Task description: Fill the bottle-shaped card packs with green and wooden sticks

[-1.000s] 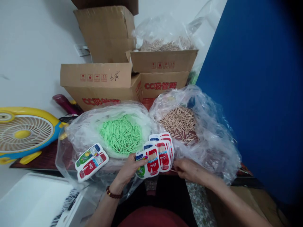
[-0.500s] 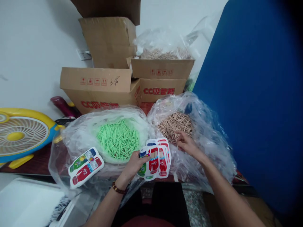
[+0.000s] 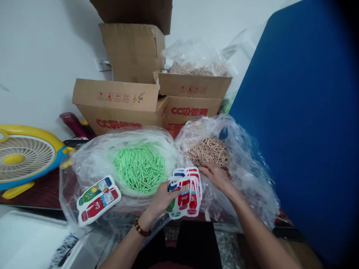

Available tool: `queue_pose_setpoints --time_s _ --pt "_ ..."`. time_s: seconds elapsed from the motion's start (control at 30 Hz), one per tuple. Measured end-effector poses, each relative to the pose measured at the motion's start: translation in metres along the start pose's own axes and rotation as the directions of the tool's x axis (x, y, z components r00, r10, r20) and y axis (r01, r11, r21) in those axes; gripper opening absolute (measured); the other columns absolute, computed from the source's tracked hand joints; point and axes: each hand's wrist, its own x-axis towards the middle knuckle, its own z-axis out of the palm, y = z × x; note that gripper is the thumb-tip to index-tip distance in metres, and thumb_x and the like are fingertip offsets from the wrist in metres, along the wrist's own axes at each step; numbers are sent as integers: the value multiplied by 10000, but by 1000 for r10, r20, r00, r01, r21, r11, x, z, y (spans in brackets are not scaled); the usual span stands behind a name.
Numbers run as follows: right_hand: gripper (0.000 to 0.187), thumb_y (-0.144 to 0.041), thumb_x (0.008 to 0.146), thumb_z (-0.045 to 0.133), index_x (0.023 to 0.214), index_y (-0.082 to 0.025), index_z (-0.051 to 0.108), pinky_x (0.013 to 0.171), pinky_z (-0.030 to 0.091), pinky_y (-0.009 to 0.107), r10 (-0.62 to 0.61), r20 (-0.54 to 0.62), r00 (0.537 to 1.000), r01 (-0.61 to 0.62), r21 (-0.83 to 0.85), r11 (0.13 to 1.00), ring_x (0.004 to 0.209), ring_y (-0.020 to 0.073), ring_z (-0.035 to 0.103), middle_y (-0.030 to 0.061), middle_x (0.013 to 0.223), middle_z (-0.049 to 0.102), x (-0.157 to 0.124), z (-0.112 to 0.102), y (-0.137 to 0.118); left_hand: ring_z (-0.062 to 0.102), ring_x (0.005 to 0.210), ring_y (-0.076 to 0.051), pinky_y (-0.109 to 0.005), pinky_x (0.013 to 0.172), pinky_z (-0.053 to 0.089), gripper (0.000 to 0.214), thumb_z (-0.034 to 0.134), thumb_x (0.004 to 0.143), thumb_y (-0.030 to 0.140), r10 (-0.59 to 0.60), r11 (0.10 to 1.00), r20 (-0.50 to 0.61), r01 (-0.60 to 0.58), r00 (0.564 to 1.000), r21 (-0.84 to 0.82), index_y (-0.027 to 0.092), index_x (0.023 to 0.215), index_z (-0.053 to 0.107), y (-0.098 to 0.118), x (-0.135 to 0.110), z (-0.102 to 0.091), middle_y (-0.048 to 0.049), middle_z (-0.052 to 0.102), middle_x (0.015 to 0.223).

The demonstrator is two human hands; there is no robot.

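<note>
My left hand (image 3: 162, 200) is closed round a fanned stack of bottle-shaped candy packets (image 3: 183, 200), printed red and green with "Cola" on the red part. Brown sticks show through a window in the top packet. Just right of the stack, my right hand (image 3: 215, 176) has its fingertips together at the near edge of a heap of thin brown sticks (image 3: 209, 151). Whatever is between these fingertips is too small to make out. Left of it, bright green sticks (image 3: 140, 166) fill another open plastic bag. Another packet (image 3: 98, 200) lies flat at the left.
Cardboard boxes (image 3: 117, 108) stand behind the bags, one topped by a clear bag of sticks (image 3: 196, 67). A yellow and blue fan (image 3: 28, 157) is at the left. A large blue panel (image 3: 294, 123) rises on the right. Clear plastic (image 3: 246, 179) spreads over the table's right side.
My right hand has moved from over the brown sticks toward me and left, close to the packets, and its fingers have drawn together. My left hand still holds the stack. The view has shifted slightly.
</note>
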Motion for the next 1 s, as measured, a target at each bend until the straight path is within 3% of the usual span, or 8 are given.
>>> queue_pose_setpoints --time_s 0.13,0.27,0.47,0.57,0.7,0.87,0.93,1.0 --pt "342 -477 837 537 987 -197 666 778 426 308 39 57 998 -43 84 996 861 200 600 57 933 676 -7 25 -14 559 938 -280 -434 897 399 280 659 719 193 266 847 -150 -157 952 508 178 998 660 -25 2 8 -73 669 949" --pt "243 -420 802 563 891 -208 644 710 423 287 110 28 994 -113 190 975 724 169 577 0 767 653 -6 36 -18 506 977 -269 -442 908 395 194 593 815 255 438 709 -123 -258 891 657 197 998 612 -41 2 9 -75 588 998" --pt "165 -369 854 509 796 -221 554 686 401 271 24 -98 995 14 363 932 724 165 530 -5 749 587 -26 34 -34 414 1209 -289 -472 1032 336 316 633 818 365 523 729 -192 -319 830 605 203 1079 556 -48 4 15 -112 440 1250" --pt "177 -397 858 526 811 -227 504 598 394 244 132 -102 986 -30 669 743 634 140 485 -29 704 531 -47 43 -39 327 1318 -303 -487 1085 286 594 706 757 366 466 825 -290 -291 836 485 196 1253 429 -51 1 18 -136 348 1362" --pt "204 -432 840 560 904 -254 483 596 436 257 271 3 963 -140 861 490 645 155 535 -32 749 571 -76 56 -41 465 1227 -282 -441 1043 352 977 772 684 323 264 959 -269 -221 926 180 217 1447 172 -47 -2 17 -144 427 1363" --pt "484 -412 782 633 1204 -282 436 850 482 348 201 79 976 -179 818 547 949 220 604 25 1101 626 -105 67 -44 527 1165 -275 -398 1023 379 822 772 668 291 170 985 -201 -162 965 54 199 1382 375 -36 -7 19 -125 539 1287" --pt "666 -343 669 750 1247 -264 428 892 473 371 185 85 979 -181 778 602 994 238 602 39 1151 625 -113 73 -46 529 1164 -267 -390 1019 385 814 756 690 290 176 984 -222 -167 959 59 198 1394 358 -35 -10 23 -125 544 1278" --pt "644 -313 661 762 1229 -231 469 893 478 383 213 72 974 -196 736 648 984 242 615 56 1139 643 -117 77 -48 524 1171 -255 -381 1021 384 796 737 721 297 192 981 -242 -180 951 72 213 1403 336 -36 -15 28 -115 528 1290"
